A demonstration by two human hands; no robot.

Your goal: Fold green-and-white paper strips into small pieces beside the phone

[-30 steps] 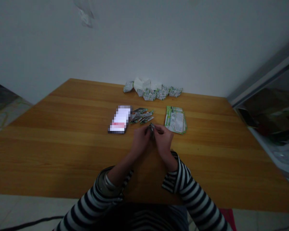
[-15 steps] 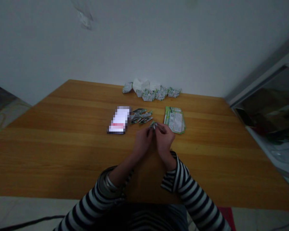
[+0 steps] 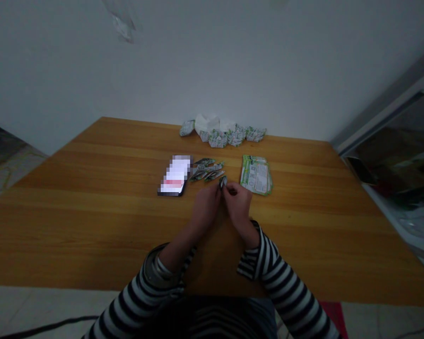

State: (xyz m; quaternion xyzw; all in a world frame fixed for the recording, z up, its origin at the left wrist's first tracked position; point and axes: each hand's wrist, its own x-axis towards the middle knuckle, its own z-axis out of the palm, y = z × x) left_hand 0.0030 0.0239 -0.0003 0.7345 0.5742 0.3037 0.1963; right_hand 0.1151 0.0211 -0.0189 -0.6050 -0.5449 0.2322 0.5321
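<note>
A: Entry one, working left to right?

B: A smartphone point(image 3: 174, 175), lying flat on a wooden table point(image 3: 92, 202), its screen lit (the display was too pixelated to read).

A: Next along?

B: A loose cluster of folded paper strips point(image 3: 207, 169), printed in dark and silver tones, lying just beside the phone on its right.

A: And the hands?

B: Left hand point(image 3: 205, 206), coming out of a black-and-white striped sleeve point(image 3: 137, 292), closed with its fingers curled inward. Right hand point(image 3: 237, 206), also closed — the two met at the fingertips, gripping one small folded paper piece point(image 3: 223, 181) between them, just in front of the strips' right end.

A: Further right?

B: A stack of flat printed sheets with green borders point(image 3: 256, 175), near the right hand but not touching it.

A: Along the back?

B: A row of crumpled white-and-green paper pieces point(image 3: 222, 134), lined up at the table's far edge against a white wall point(image 3: 212, 61).
</note>
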